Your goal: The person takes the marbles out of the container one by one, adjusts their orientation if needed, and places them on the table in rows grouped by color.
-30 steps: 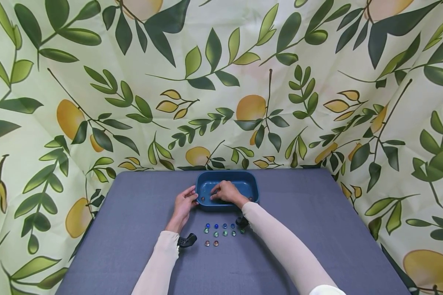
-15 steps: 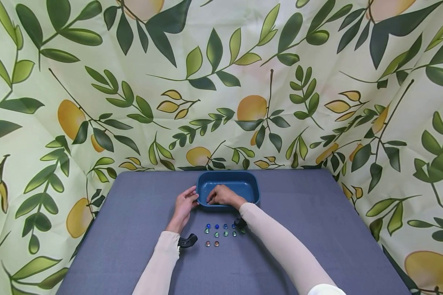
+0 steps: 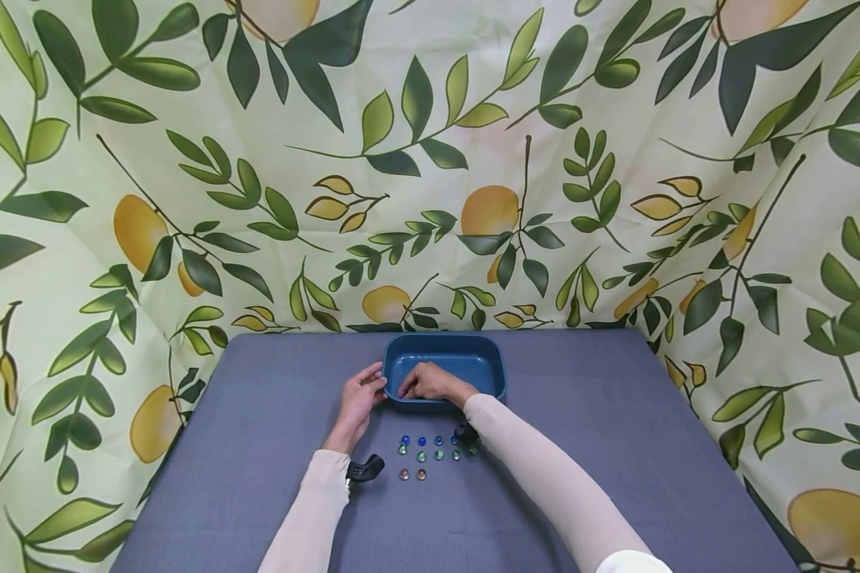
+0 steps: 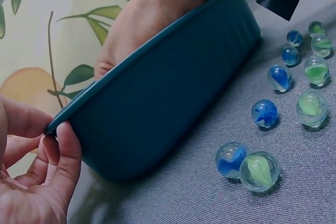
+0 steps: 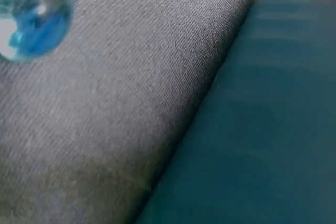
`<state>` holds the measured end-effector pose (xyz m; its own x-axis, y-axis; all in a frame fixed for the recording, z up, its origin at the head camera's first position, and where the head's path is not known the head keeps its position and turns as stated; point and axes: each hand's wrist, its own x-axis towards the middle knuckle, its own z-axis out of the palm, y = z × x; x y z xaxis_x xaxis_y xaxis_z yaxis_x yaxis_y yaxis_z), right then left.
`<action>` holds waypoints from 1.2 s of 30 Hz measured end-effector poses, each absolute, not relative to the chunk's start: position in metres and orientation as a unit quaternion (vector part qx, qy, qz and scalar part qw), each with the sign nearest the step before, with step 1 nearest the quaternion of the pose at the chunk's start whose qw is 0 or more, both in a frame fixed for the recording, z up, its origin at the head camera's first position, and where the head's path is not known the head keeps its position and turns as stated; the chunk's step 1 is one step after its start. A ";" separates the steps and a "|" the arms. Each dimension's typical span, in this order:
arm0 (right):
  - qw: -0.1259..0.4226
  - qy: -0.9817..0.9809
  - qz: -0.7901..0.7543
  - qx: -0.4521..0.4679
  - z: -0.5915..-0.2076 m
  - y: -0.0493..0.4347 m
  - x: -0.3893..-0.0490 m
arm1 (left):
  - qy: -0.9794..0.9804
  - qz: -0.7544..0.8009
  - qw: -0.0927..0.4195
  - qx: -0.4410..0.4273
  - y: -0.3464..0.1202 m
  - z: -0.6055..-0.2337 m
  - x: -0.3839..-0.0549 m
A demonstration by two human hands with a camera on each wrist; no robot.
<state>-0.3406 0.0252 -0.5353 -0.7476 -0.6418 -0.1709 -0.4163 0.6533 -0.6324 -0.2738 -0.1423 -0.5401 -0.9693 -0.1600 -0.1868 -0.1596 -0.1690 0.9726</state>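
A dark blue plastic tub (image 3: 489,347) stands near the back of the table. My left hand (image 3: 358,395) pinches its left rim between thumb and fingers, as the left wrist view also shows. My right hand (image 3: 430,382) reaches down inside the tub at the front left, fingers bent and pointing to the floor of it. The front wall hides the right fingertips in the left wrist view; I cannot tell whether they hold a marble. In front of the tub lie rows of glass marbles: blue marbles (image 4: 265,113), green marbles (image 4: 312,107) and two brownish marbles (image 3: 421,474).
Grey cloth (image 3: 258,446) covers the table. A leaf-and-fruit patterned curtain (image 3: 430,183) hangs behind and along both sides. Black wrist cameras sit at the left wrist (image 3: 365,468) and the right wrist (image 3: 466,434), the right one close over the marbles.
My right hand has moved left and down inside the tub, to where a brownish marble showed earlier; that marble is now hidden. The left hand keeps its grip on the rim.
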 end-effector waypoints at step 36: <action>0.070 0.881 -0.419 -0.209 -0.494 0.080 -0.338 | -0.638 -0.759 0.004 0.127 -0.141 -0.538 -0.273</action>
